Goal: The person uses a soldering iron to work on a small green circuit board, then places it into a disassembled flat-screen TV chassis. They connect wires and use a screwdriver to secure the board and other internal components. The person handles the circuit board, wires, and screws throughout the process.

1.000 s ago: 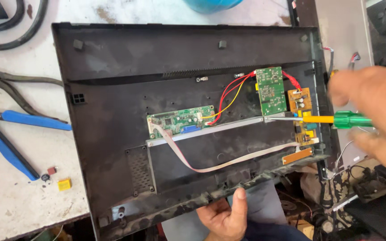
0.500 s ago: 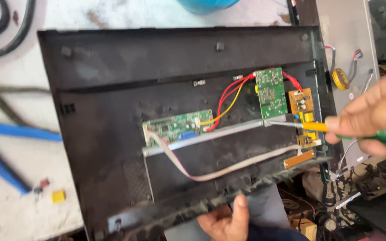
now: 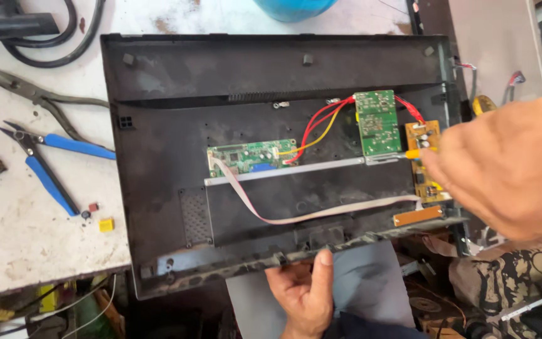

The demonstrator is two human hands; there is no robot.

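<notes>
A black monitor back cover [image 3: 177, 144] is laid open-side up on the table [image 3: 26, 238], its near edge overhanging. That edge is gripped by the left hand [image 3: 305, 295], thumb pressed on the rim. The right hand [image 3: 509, 166] is closed around a yellow-tipped screwdriver [image 3: 413, 153], whose tip is set at the lower edge of the green power board [image 3: 376, 122]. A green main board [image 3: 252, 156] is mounted at centre. Blue-handled pliers [image 3: 51, 163] lie to the left.
</notes>
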